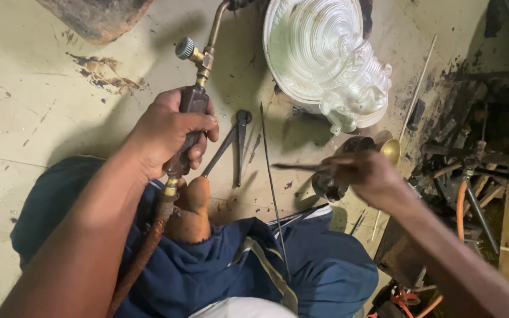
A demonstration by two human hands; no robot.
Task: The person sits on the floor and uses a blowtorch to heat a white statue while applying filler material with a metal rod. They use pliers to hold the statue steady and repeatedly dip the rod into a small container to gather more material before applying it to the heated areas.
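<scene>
- Wrapped tight around the dark handle of a torch, the left hand has its fingers curled over the front and the thumb behind, so the grip is fully closed on it.
- From the top of that fist the torch runs up and away: a brass valve block with a round knob, then a thin brass neck that bends toward the top edge.
- The torch tip is cut off by the frame, so it cannot be told whether it is lit.
- Below the fist a brass fitting joins a brown hose, which drops along the forearm and leaves at the bottom edge.
- The right hand pinches a thin dark rod that points left from the fingers, roughly level; the hand is blurred, so the exact finger hold is hard to read.
- Just under the right hand sits a small dark pot, partly covered by the fingers.
- A silvery embossed piece with ribbed rings and a moulded face lies beyond both hands, apart from them, its upper part out of view.
- Pliers lie on the floor between the hands, near the left fist but not touching it.
- A long thin wire crosses the floor beside the pliers and runs down over the blue cloth on the lap.
- At the right, a dark clutter of tools is too shadowed to sort out.
</scene>
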